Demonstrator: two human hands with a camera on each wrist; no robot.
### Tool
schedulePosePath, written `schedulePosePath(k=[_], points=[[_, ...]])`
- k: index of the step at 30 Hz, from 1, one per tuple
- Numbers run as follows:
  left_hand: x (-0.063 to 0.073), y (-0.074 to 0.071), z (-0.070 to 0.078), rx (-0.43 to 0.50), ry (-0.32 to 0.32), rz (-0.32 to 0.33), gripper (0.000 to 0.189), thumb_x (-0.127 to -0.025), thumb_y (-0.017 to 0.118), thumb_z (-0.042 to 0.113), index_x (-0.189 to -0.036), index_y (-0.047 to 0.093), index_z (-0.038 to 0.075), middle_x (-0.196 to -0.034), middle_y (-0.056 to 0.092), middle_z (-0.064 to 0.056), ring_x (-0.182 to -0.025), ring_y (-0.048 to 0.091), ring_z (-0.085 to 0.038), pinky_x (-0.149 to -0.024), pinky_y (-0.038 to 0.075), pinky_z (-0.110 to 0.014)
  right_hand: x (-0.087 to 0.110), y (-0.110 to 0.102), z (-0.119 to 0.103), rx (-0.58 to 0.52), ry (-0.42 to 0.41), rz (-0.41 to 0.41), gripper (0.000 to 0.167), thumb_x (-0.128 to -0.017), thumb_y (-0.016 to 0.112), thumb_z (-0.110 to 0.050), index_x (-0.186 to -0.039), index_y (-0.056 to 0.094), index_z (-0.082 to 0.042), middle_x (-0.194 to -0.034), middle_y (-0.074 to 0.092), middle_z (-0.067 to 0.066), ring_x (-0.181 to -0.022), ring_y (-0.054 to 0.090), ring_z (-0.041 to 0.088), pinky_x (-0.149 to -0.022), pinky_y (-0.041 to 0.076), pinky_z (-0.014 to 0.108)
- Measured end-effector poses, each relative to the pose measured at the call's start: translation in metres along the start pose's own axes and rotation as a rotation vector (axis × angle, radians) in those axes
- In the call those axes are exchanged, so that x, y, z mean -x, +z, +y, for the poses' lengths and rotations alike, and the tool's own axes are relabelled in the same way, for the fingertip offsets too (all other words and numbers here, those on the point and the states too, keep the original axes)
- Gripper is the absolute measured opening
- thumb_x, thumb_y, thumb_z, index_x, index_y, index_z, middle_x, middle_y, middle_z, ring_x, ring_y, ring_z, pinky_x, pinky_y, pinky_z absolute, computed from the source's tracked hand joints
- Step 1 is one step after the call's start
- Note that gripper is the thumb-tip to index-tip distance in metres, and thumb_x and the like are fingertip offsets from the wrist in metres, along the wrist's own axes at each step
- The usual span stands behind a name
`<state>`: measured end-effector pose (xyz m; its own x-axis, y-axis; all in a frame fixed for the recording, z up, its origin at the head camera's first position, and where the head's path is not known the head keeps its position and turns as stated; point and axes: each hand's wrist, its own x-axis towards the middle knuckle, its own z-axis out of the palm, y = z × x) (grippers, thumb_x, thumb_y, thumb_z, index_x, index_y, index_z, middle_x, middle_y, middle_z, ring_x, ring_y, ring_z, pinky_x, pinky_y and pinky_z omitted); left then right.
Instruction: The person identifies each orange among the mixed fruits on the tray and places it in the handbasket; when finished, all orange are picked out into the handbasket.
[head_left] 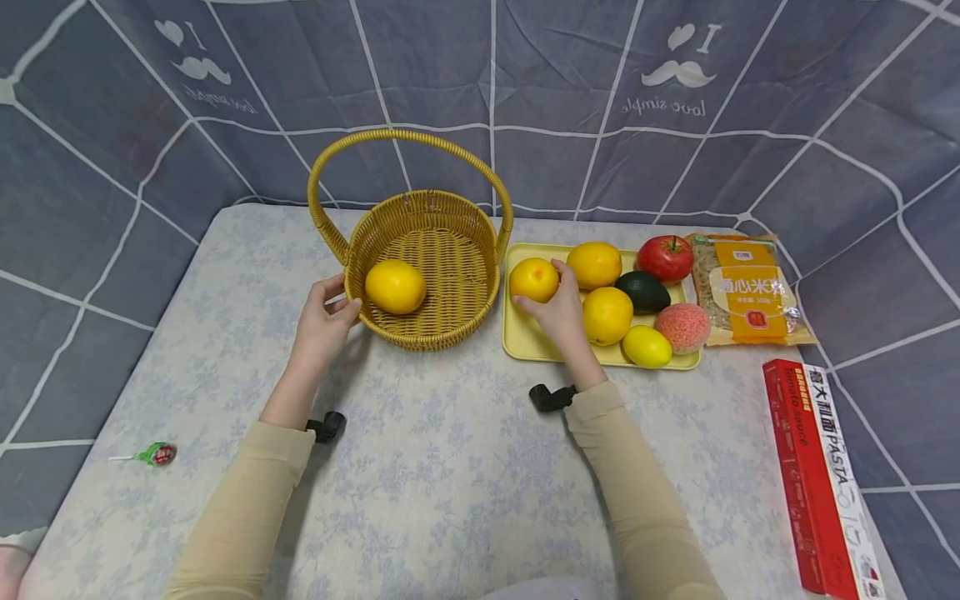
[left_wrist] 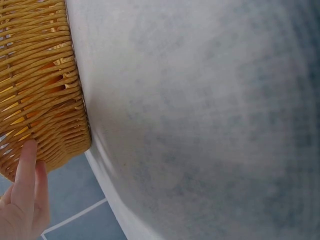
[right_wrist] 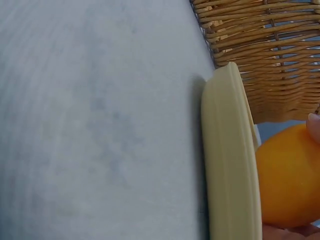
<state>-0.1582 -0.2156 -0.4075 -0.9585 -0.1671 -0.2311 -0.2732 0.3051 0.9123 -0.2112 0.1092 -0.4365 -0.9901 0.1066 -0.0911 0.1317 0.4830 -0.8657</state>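
Here, right grip (head_left: 558, 310) curled round orange (head_left: 534, 279) on tray (head_left: 525, 342), left grip (head_left: 322, 321) relaxed, fingers touching basket (head_left: 427, 333).

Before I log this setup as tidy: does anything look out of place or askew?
Only one stray: a lollipop lies alone near the table's left edge, far from the other food. The basket stands upright, fruit sits in the tray, and nothing looks spilled or damaged.
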Motion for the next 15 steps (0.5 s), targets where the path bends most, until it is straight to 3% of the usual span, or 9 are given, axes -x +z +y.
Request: schedulePosePath(k=[15], points=[[0.001,-0.0006,0.0017,0.024,-0.004,-0.011,0.059,-0.104,0.049,0.016,-0.156,0.021,0.011,-0.158,0.028,-0.013,-0.14,0.039,-0.029,-0.109,0.049,-0.042,0.0018,-0.0005,-0.004,0.025,0.029,0.021,0.089,-0.077,0.084,-0.026,-0.147,0.033,-0.007,-0.146,0.044,0.021,-0.132,0.046,0.035,-0.114,0.04,0.047]])
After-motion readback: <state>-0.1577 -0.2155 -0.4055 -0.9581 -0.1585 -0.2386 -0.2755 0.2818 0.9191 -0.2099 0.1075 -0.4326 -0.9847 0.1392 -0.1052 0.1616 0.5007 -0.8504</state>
